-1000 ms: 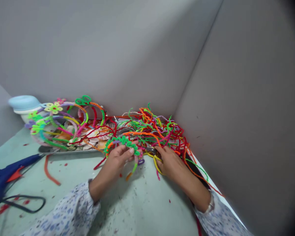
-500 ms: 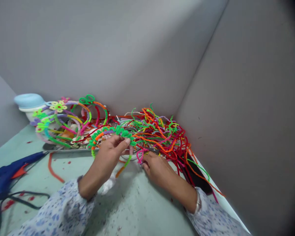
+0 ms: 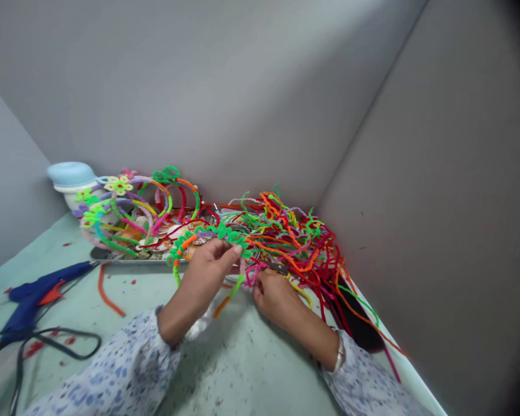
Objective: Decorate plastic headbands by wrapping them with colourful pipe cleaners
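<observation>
A: In the head view, what did your left hand have?

B: Your left hand (image 3: pixel 210 267) was clamped on the headband (image 3: pixel 187 241), with thumb and fingers pinching the right side of its arch, below and left of the frame's centre.

A: And your right hand?

B: Your right hand (image 3: pixel 276 296), lower and more to the right, had its fingers bent close together beside a pink stem (image 3: pixel 252 274). A dark tool (image 3: pixel 278 268) was at the knuckles. I could not tell which of these it gripped, if any.

A: How far had your work come?

B: In my judgement, quite far: the green loops (image 3: pixel 231 236) already followed the top of the arch. The right end, hanging below your fingers, showed no loops, and I could not say whether it was left to cover. The ready-looking headbands (image 3: pixel 198 205) in the left part of the frame carried flower shapes; on yours I saw none.

A: Which materials lay around you?

B: Your band looked fuzzy and soft, wrapped in orange, purple, pink and lime. The tangled pile of stems (image 3: pixel 301 240), right of centre, was thin, hairy and wavy. At the left lay the blue glue gun (image 3: pixel 47 286), hard and smooth, near a metallic-looking tray (image 3: pixel 156 267).
</observation>
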Demonstrator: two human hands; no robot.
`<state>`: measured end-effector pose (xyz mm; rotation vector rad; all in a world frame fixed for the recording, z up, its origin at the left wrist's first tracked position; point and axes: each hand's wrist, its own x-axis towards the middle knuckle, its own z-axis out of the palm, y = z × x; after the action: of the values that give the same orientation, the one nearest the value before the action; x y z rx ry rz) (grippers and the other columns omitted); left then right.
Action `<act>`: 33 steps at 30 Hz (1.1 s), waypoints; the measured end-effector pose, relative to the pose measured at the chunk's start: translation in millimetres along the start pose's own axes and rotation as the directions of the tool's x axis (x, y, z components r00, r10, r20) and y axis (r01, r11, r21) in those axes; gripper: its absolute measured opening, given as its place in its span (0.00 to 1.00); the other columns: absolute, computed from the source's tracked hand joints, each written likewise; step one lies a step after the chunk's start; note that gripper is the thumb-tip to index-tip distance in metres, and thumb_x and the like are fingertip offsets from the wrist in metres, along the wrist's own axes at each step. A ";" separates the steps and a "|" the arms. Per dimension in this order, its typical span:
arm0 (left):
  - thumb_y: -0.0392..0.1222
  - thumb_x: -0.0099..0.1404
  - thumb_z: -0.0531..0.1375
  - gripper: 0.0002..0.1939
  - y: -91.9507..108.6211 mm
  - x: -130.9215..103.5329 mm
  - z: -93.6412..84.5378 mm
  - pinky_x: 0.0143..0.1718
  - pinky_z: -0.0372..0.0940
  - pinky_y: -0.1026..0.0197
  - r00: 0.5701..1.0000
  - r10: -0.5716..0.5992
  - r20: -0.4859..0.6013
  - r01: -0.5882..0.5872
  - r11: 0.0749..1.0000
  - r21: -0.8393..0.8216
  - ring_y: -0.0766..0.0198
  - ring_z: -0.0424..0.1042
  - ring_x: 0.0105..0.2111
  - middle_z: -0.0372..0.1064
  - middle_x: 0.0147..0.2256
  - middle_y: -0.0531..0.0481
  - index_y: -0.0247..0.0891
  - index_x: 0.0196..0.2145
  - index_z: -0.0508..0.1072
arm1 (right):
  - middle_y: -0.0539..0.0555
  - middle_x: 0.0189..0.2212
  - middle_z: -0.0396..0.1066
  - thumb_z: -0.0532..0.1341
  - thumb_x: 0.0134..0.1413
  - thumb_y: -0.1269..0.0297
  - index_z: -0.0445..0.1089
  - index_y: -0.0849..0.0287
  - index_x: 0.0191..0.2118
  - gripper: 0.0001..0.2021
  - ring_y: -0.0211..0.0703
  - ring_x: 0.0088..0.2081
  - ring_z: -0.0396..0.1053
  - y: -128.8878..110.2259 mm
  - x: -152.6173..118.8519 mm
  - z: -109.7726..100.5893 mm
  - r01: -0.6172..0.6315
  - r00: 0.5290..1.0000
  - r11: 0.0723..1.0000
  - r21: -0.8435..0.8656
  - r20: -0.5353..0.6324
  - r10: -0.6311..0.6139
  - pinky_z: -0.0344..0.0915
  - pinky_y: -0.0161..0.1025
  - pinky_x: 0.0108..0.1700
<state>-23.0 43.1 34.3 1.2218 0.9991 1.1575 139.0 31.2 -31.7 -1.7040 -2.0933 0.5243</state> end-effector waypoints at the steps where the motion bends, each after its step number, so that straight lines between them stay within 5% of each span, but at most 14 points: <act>1: 0.46 0.57 0.62 0.11 -0.7 0.8 -0.6 0.36 0.67 0.58 1.000 -0.005 0.003 0.005 1.000 -0.003 0.64 0.70 0.28 0.68 0.25 0.54 0.35 0.27 0.69 | 0.58 0.30 0.70 0.55 0.48 0.73 0.71 0.63 0.31 0.07 0.46 0.34 0.67 3.2 1.4 -1.7 -0.007 1.000 0.999 0.044 0.020 0.007 0.60 0.39 0.37; 4: 0.46 0.58 0.61 0.11 -2.3 3.0 -1.2 0.35 0.67 0.58 0.999 -0.035 0.015 0.035 0.999 -0.016 0.64 0.69 0.26 0.68 0.23 0.53 0.35 0.25 0.69 | 0.50 0.21 0.66 0.54 0.47 0.71 0.69 0.61 0.26 0.07 0.37 0.25 0.63 13.7 4.0 -13.2 -0.052 0.991 0.976 0.211 0.130 0.025 0.57 0.32 0.28; 8: 0.47 0.57 0.61 0.11 -3.1 3.7 0.5 0.34 0.67 0.58 0.998 -0.067 0.005 0.067 0.998 0.012 0.63 0.69 0.26 0.69 0.23 0.52 0.36 0.24 0.69 | 0.44 0.15 0.59 0.53 0.51 0.66 0.69 0.61 0.31 0.09 0.31 0.16 0.53 26.6 2.9 -34.7 -0.184 0.951 0.887 0.423 0.305 0.051 0.51 0.29 0.18; 14: 0.48 0.54 0.63 0.12 -6.0 -0.1 9.0 0.32 0.67 0.57 0.991 -0.133 0.006 0.133 0.991 0.027 0.61 0.70 0.26 0.67 0.23 0.53 0.36 0.24 0.69 | 0.43 0.17 0.60 0.63 0.45 0.62 0.67 0.61 0.29 0.07 0.28 0.16 0.53 37.8 0.1 -50.7 -0.365 0.915 0.491 0.791 0.403 0.030 0.45 0.27 0.17; 16: 0.47 0.53 0.63 0.12 -7.7 -2.9 13.1 0.33 0.68 0.56 0.988 -0.150 0.031 0.151 0.988 -0.013 0.62 0.70 0.26 0.67 0.23 0.54 0.36 0.24 0.69 | 0.44 0.17 0.62 0.64 0.45 0.62 0.67 0.61 0.29 0.08 0.28 0.16 0.53 38.4 -0.4 -52.5 -0.373 0.914 0.440 0.817 0.406 0.020 0.44 0.26 0.17; 23: 0.48 0.53 0.63 0.12 -12.7 -15.9 27.4 0.36 0.68 0.54 0.952 -0.257 0.167 0.270 0.961 -0.058 0.59 0.72 0.28 0.68 0.25 0.52 0.37 0.26 0.70 | 0.45 0.17 0.63 0.63 0.48 0.63 0.67 0.61 0.29 0.07 0.28 0.17 0.55 33.5 -3.3 -56.2 -0.324 0.937 0.346 0.881 0.349 -0.012 0.45 0.26 0.17; 33: 0.46 0.56 0.61 0.09 -20.9 -18.8 33.8 0.32 0.64 0.60 0.943 -0.216 0.254 0.218 0.976 0.020 0.62 0.70 0.25 0.71 0.22 0.50 0.38 0.25 0.70 | 0.44 0.17 0.60 0.64 0.46 0.61 0.67 0.61 0.28 0.08 0.29 0.17 0.53 26.8 -3.4 -55.8 -0.288 0.955 0.374 0.881 0.291 0.050 0.44 0.29 0.18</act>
<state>9.5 19.5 16.4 1.1863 0.9064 0.8083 190.9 35.4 1.9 -1.1388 -1.1912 1.6490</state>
